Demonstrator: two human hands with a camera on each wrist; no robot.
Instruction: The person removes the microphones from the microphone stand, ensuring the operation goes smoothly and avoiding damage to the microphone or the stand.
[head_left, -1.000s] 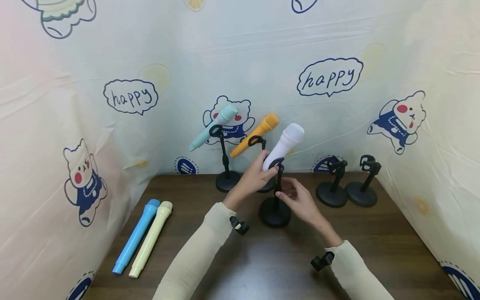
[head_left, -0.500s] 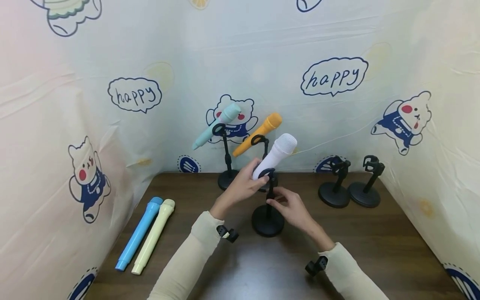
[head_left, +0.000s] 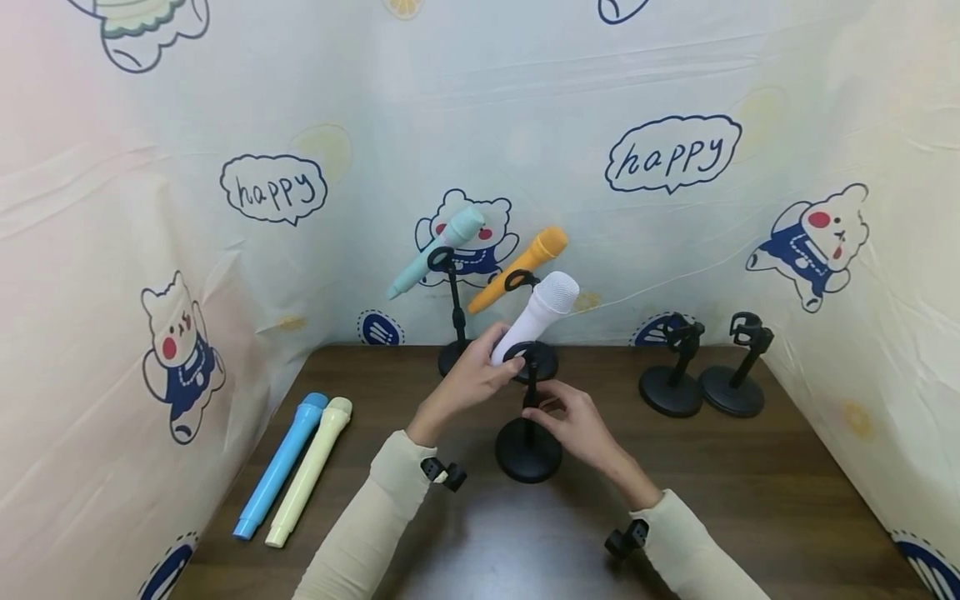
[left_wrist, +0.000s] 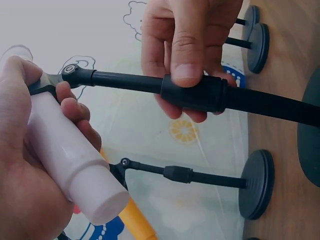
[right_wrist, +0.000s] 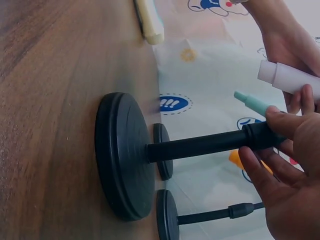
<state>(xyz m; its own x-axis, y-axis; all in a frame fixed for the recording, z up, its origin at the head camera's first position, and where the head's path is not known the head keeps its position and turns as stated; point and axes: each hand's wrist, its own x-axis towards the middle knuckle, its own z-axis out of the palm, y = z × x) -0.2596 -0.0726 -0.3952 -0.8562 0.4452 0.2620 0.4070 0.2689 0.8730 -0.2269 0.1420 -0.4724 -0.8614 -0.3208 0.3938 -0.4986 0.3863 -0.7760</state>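
My left hand (head_left: 472, 371) grips the lower body of a white microphone (head_left: 536, 317), which tilts up to the right with its mesh head highest. The ring clip of a black microphone stand (head_left: 528, 450) sits around the microphone, right at my left fingers. In the left wrist view, the white handle (left_wrist: 70, 150) slants through the palm and its tail end sticks out. My right hand (head_left: 573, 421) holds the stand's pole at the thick collar (left_wrist: 195, 93), thumb on one side and fingers behind. In the right wrist view, the round base (right_wrist: 125, 155) stands by the tabletop.
Behind, a mint microphone (head_left: 435, 254) and an orange microphone (head_left: 517, 271) rest in black stands. Blue (head_left: 281, 467) and pale yellow (head_left: 309, 471) microphones lie at the left. Two bare stands (head_left: 671, 387) (head_left: 732, 387) stand at the back right, before a printed cloth.
Both hands have brought the stand and white microphone toward the front left. The left hand keeps its grip on the microphone and the right hand on the collar.
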